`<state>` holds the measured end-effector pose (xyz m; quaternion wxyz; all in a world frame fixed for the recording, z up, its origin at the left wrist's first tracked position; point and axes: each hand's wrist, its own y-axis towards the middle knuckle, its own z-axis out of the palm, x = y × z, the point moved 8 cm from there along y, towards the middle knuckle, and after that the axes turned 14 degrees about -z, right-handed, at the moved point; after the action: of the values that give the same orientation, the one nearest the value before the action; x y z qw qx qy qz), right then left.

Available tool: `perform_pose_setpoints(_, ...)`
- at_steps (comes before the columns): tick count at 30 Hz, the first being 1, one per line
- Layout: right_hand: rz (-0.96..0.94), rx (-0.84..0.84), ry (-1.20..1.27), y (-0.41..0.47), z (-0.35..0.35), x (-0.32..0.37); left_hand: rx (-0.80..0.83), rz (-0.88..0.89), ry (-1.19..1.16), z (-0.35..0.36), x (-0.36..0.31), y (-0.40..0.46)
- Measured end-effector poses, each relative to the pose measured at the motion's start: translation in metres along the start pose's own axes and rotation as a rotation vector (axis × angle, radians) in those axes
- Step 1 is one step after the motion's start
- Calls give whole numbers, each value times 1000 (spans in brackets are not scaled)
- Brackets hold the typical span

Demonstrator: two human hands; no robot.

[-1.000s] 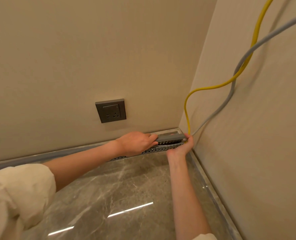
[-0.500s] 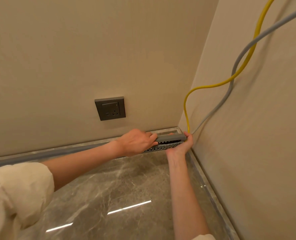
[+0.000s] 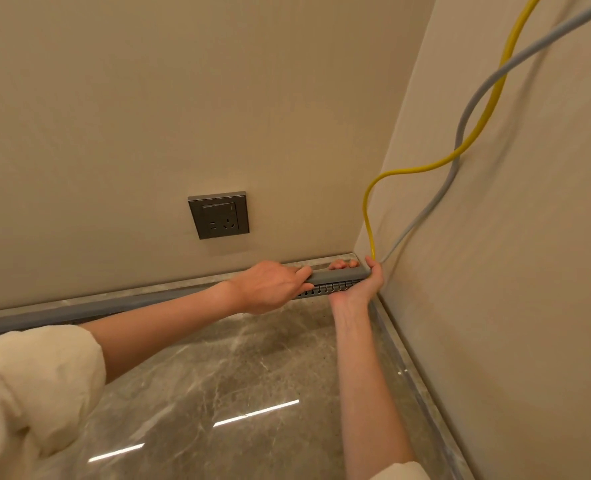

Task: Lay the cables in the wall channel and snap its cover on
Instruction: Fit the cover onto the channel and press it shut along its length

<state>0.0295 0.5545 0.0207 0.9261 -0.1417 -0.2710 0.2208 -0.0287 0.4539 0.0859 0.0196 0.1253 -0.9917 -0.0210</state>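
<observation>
Judged to be on the closing step, cover going on rather than cables going in. Found the long grey plastic cover strip (image 3: 339,274) lying along the back edge of the polished grey marble floor (image 3: 238,375), over the slotted grey plastic wall channel (image 3: 325,289); far-right end of it, at the back right corner, sat slightly proud, with a row of channel slots showing beneath. Left hand (image 3: 269,285) gripped the cover from above, fingers (image 3: 302,273) curled over its top. Right hand (image 3: 359,285) cupped the cover's corner end, fingertips (image 3: 342,264) hooked over the back, thumb upright beside the cables. Thin yellow round cable (image 3: 425,166) and thicker grey round cable (image 3: 460,150) left the channel's end at that corner and climbed loose up the right wall, crossing each other. Whether both lay fully inside the channel under the hands: hidden. Next move likely called for even downward pressure on the raised end until seated, without pinching the cables at the exit. Little room at the corner, with the right wall just beside the right hand; open floor in front. Dark grey square wall socket (image 3: 218,215) sat above on the back wall, well apart from the work.
</observation>
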Motion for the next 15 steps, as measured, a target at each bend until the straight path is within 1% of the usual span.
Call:
perform_pose_setpoints(7, 22, 65, 108, -2, 8, 2, -28, 7, -32, 0, 0, -3)
perform_pose_setpoints(12, 61, 141, 167, -7, 17, 1, -28, -4, 42, 3, 1, -1)
perform_pose_setpoints(15, 42, 154, 190, -9, 20, 2, -33, -17, 22, -1, 2, 1)
